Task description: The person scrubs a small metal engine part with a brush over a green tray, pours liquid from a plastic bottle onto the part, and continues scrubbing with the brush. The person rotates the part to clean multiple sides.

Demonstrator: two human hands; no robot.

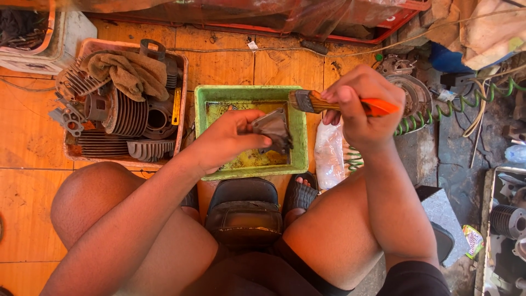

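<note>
One grey metal plate (272, 129) is held over one green tray (298, 143), tilted, with its lower corner just above the yellowish liquid in the tray. The left hand (222, 140) holds it, fingers (249, 118) closed on its left edge. One brush (329, 103), with a wooden body and an orange handle, lies level just above and to the right of the plate, bristles pointing left over the tray's right rim; whether they touch the plate cannot be told. The right hand (359, 104) has its fingers wrapped tight round the brush handle.

The tray sits on an orange tiled floor (24, 142) between the person's knees. Just beside its right wall lies one clear plastic bag (330, 153). Left of the tray stands one pinkish crate (183, 82) holding several finned engine parts (129, 115) and one brown rag (129, 72). One green coiled hose (455, 104) runs off to the right.
</note>
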